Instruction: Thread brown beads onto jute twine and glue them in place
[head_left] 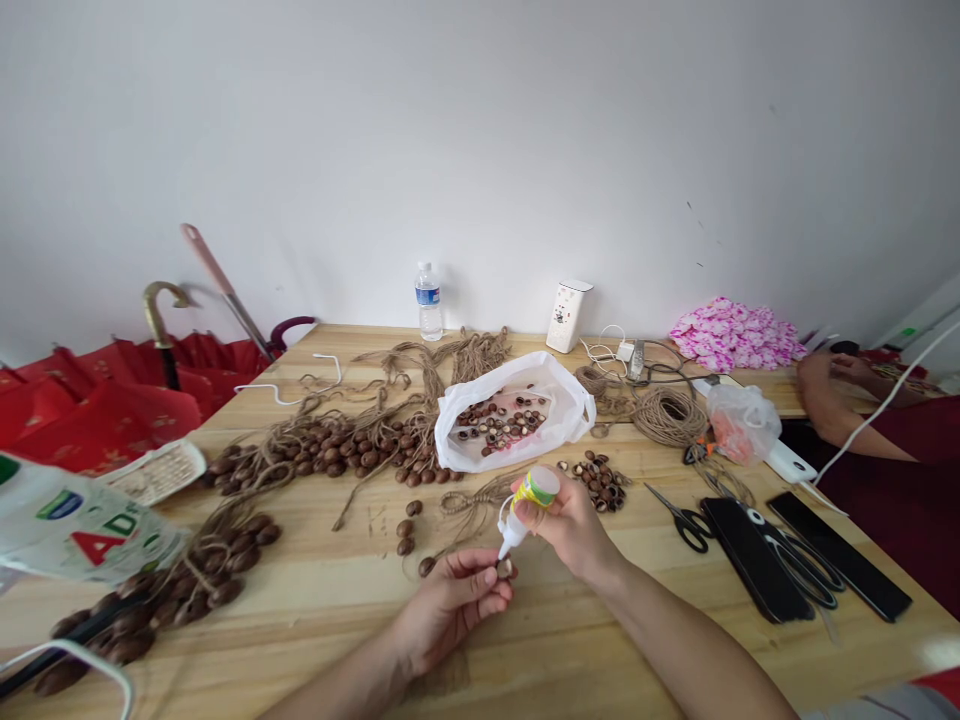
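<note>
My left hand [457, 605] pinches a small brown half nutshell [504, 568], its pale inside facing up. In my right hand [562, 530] is a white glue bottle [534, 492] with a yellow-green label, tipped nozzle-down. Its tip meets or nearly meets the shell's rim; I cannot tell which. Behind my hands lies an open white plastic bag [472, 455] holding many shell pieces. To its right is a loose pile of half shells [600, 482]. A few whole brown nuts [406, 528] sit left of my hands, near a twine loop [469, 500].
Bunches of nuts on twine [337, 445] spread across the left. A large white bottle [82, 525] stands at the near left. Scissors [686, 522], a black phone [754, 560] and a twine coil [669, 415] lie right. Another person's arm [832, 405] rests at the far right.
</note>
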